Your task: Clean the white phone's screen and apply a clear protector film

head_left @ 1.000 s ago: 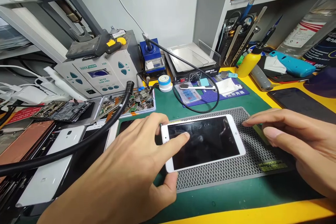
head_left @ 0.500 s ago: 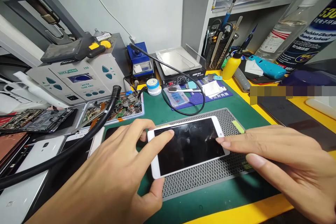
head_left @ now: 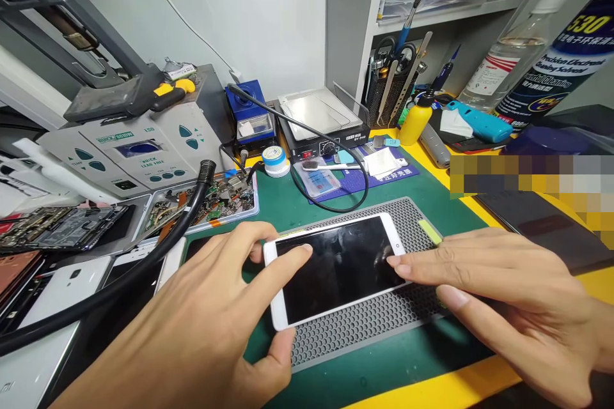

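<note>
A white-framed smartphone [head_left: 340,275] with a dark screen lies face up, tilted slightly, over a grey honeycomb-patterned mat [head_left: 336,339]. My left hand [head_left: 215,300] grips the phone's left end, its thumb at the near corner and a finger resting on the screen. At the phone's right end, fingertips of my right hand [head_left: 503,294] touch the glass near the lower right corner. The fingers of that hand are stretched out and the thumb is held apart, with nothing gripped. Faint smudges or reflections show on the screen.
A black hose [head_left: 158,255] crosses the left side over several phones. Behind stand a rework station [head_left: 139,153], a tray of circuit parts [head_left: 230,204] and a small hot plate [head_left: 321,118]. A looped black cable [head_left: 367,188] lies beyond the mat. Bottles [head_left: 503,70] stand at right.
The whole view has shifted slightly, so everything sits a little further left. My right fingertips have moved from the phone's white right border onto the edge of its screen. The left grip stays the same.
</note>
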A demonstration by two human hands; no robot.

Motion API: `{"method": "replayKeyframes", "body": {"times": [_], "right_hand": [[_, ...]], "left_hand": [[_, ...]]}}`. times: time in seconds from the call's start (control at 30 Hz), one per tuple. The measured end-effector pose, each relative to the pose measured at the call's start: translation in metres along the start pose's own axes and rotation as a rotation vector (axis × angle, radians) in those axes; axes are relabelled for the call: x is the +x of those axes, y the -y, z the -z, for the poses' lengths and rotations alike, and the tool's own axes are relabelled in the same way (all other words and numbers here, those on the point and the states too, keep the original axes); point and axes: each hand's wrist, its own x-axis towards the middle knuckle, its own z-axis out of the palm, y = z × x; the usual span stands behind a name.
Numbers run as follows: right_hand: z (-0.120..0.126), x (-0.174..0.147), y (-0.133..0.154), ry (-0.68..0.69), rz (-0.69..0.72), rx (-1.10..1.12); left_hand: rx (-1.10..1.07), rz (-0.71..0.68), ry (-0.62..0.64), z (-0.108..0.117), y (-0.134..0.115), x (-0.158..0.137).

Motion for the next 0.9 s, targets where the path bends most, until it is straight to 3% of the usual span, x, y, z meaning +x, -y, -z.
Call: {"method": "replayKeyframes", "body": {"times": [0.23,0.43,0.6,0.67,0.77,0.9], "right_hand": [[0.002,0.005,0.001,0.029,0.086,-0.009],[0.004,0.017,0.012,0.049,0.078,0.014],[0.004,0.019,0.016,-0.018,0.063,0.04],[0.004,0.017,0.017,-0.094,-0.001,0.038],[0.003,0.015,0.016,-0.182,-0.204,0.038],[0.004,0.017,0.014,-0.026,-0.544,0.199]], "left_hand": [[0.031,-0.004,-0.011,0.0,0.002,0.001],[0.014,0.0,0.021,-0.008,0.007,-0.005],[0.043,-0.072,-0.037,-0.014,0.015,-0.014],[0.058,-0.068,-0.041,-0.016,0.017,-0.014],[0.079,-0.052,-0.047,-0.018,0.019,-0.012],[0.036,-0.04,-0.068,-0.021,0.019,-0.011]]}}
